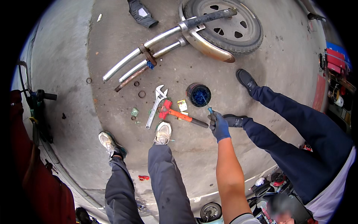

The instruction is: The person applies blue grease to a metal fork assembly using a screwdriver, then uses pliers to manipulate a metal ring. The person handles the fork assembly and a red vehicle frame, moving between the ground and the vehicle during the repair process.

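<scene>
My right hand (220, 127), in a blue glove, is shut on a thin screwdriver (207, 107) whose tip points at a round dark tin with blue contents (200, 95) on the concrete floor. Just left of the hand lies a red and orange hammer (175, 114), its dark grip end close under my fingers. A silver adjustable wrench (156, 106) lies beside the hammer. My left hand is out of the picture. My white shoes (163, 132) stand near the tools.
Chrome fork tubes (149, 52), a chrome fender (205, 44) and a spoked wheel (227, 24) lie further out. Another person in navy trousers has black shoes (246, 79) right of the tin. A handlebar (37, 97) stands at the left. Small rings (141, 94) dot the floor.
</scene>
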### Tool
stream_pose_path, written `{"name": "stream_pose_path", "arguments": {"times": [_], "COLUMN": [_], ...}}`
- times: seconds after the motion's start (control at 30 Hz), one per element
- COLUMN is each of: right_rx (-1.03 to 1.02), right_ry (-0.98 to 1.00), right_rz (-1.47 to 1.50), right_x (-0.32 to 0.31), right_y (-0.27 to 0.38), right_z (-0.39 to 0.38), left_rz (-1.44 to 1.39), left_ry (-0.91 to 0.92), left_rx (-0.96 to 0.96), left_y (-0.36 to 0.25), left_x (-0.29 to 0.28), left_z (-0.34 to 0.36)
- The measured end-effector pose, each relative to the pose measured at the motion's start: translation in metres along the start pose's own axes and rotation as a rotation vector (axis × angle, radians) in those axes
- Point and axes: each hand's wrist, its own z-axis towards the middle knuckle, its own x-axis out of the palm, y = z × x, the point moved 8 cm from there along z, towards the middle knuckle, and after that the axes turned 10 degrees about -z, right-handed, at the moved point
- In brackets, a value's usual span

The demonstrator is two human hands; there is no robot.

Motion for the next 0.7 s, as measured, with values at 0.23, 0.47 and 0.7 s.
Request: {"name": "stream_pose_path", "arguments": {"times": [0.23, 0.47, 0.7], "right_rx": [-0.148, -0.128, -0.025], "right_ry": [-0.090, -0.072, -0.005], "right_rz": [-0.268, -0.361, -0.080], "right_x": [-0.006, 0.016, 0.016], "right_y": [0.002, 0.004, -0.025], "right_z": [-0.001, 0.022, 0.003], "left_rz": [-0.013, -0.017, -0.006], "left_ry": [-0.049, -0.021, -0.064], "left_rx": [-0.047, -0.025, -0.094], "left_y": [0.016, 0.031, 0.023], "left_x": [-0.028, -0.035, -0.020], "left_z": [0.000, 0.004, -0.001]}}
